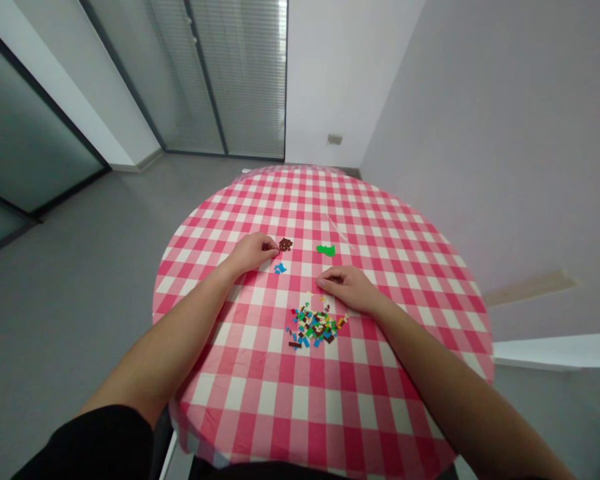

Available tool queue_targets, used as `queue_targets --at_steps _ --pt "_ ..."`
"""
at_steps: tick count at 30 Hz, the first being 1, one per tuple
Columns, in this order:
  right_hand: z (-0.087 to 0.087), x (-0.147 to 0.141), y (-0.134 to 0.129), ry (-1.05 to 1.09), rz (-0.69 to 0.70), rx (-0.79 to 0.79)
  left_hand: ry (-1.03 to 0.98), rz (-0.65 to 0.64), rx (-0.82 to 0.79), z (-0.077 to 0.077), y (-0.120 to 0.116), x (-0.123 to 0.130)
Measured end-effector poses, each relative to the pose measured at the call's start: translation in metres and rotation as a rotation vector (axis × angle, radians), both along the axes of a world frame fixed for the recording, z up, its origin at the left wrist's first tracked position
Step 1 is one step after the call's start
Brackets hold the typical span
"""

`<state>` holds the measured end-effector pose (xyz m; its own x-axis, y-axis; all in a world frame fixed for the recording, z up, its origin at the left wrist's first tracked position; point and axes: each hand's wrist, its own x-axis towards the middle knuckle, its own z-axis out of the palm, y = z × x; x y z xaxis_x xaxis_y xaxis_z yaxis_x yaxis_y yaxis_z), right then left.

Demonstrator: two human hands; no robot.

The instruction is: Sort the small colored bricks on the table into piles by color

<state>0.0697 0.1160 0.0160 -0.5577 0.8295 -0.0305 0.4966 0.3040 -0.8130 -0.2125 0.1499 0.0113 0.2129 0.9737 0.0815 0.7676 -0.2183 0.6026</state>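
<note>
Well, the left hand [253, 253] sits near the centre of the frame, fingertips pinched together just beside a small pile of brown plastic bricks [285, 245]; whether they grip a piece cannot be told. The right hand [347, 289] rests open on the pink gingham cloth [395, 393] covering the round worktop [195, 400], just above a mixed heap of coloured bricks [315, 325]. Blue bricks [280, 268] lie below the brown pile, green bricks [325, 250] to its right.
</note>
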Motion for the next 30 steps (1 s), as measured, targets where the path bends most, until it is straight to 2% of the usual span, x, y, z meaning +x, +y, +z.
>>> queue_targets --at_steps 14,19,21,26,30 --pt "-0.004 0.002 0.001 0.005 -0.014 -0.022 0.007 0.014 0.000 0.000 0.000 0.003" --pt "-0.004 0.011 0.008 -0.005 0.000 -0.021 0.022 0.020 0.026 0.001 -0.001 0.005" --pt "0.000 0.017 0.010 -0.024 0.054 -0.037 0.037 0.030 0.038 0.001 -0.002 0.007" --pt "0.015 0.028 0.009 -0.122 0.312 -0.076 0.053 0.085 0.044 0.001 -0.003 0.012" --pt "0.021 0.028 0.005 -0.188 0.389 -0.045 0.057 0.091 0.042 0.000 -0.003 0.012"
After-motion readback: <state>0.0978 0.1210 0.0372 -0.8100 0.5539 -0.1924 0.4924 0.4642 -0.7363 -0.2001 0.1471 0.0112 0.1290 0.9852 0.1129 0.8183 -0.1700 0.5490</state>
